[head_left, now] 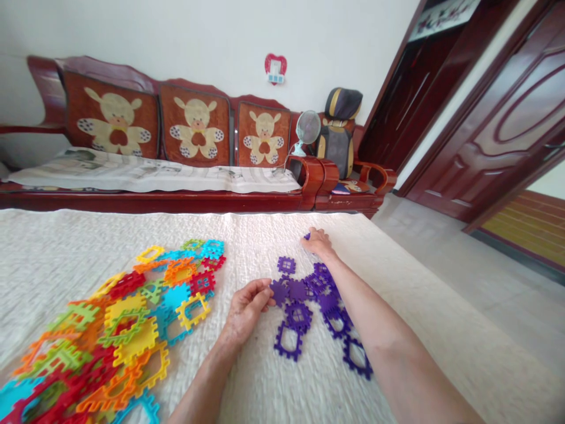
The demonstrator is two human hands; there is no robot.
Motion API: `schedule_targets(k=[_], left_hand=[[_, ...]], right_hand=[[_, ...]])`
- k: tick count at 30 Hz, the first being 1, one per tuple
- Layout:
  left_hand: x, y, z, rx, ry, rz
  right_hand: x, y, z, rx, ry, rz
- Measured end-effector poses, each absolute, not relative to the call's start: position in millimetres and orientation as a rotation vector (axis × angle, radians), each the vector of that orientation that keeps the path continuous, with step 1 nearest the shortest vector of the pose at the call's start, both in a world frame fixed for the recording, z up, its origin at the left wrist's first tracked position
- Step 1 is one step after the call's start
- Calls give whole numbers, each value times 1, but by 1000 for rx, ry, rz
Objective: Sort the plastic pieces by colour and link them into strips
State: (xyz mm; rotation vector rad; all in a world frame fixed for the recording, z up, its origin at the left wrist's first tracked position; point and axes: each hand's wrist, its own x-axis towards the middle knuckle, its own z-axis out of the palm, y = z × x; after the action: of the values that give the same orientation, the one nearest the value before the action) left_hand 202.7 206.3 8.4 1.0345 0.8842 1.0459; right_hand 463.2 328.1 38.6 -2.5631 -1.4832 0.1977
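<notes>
My left hand (pixel 248 306) has its fingers and thumb closed at the left edge of a solid purple interlocking tile (pixel 279 292), which lies against other purple tiles. Farther back, my right hand (pixel 319 242) is closed on a purple interlocking piece (pixel 307 236); only a small corner of it shows past the fingers. Between the hands sits a purple tile with small square holes (pixel 286 265), apart from the rest. Nearer me lie a purple square frame (pixel 289 341) and another purple frame (pixel 357 357). My right forearm covers part of the purple group.
A large heap of red, orange, yellow, green and blue interlocking tiles (pixel 132 312) spreads over the left of the cloth-covered table (pixel 247 235). Behind the table stand a wooden sofa (pixel 220 202) with bear cushions, a small fan (pixel 308 128) and a chair with a massage pad (pixel 338 144).
</notes>
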Motion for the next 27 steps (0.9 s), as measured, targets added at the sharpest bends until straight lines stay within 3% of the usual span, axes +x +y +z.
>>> schedule_targets(k=[15,27], left_hand=[[201,205,9,1051,897,1041],[202,205,11,1046,914,1028]], right_hand=[[491,309,48,-2380,-1412,104],[478,272,26,-2458,-1321,38]])
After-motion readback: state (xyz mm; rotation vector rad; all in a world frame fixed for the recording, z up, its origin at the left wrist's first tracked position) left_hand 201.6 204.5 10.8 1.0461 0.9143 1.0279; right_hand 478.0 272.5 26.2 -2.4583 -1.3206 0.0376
